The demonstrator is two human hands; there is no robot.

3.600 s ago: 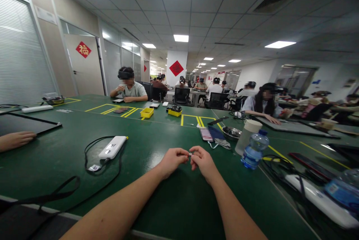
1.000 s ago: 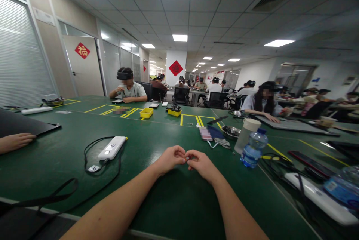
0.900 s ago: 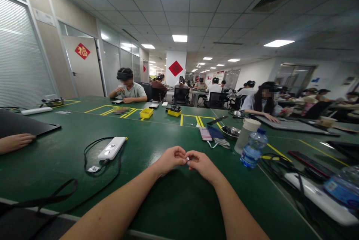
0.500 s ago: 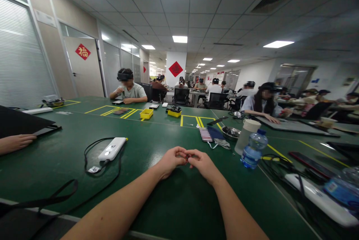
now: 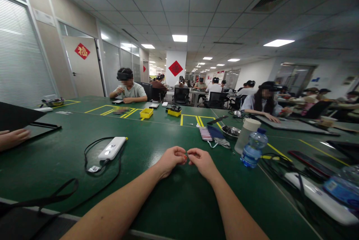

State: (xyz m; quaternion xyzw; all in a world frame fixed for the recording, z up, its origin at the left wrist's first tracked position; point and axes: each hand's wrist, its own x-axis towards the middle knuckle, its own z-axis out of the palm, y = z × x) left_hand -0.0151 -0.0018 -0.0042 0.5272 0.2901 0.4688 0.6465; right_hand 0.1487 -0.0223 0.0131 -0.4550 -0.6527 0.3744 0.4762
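Over the green table (image 5: 151, 202), my left hand (image 5: 171, 161) pinches a small red object (image 5: 185, 158), mostly covered by the fingertips and too small to name. Just to its right, my right hand (image 5: 204, 163) has its thumb and fingers pressed together near that object. A narrow gap separates the fingertips of the two hands. Whether the right fingers hold anything is hidden.
A white power bank (image 5: 112, 148) with a black cable lies left. On the right stand a water bottle (image 5: 254, 148), a pale tumbler (image 5: 247, 134) and a metal bowl (image 5: 231, 132). Yellow trays (image 5: 146, 113) sit farther back. Co-workers sit around; one hand (image 5: 15, 138) touches a black folder-like panel.
My fingertips have drawn slightly apart, and the red object stays in the left fingers. At the far left, another person's hand has shifted left and the black panel is lifted higher.
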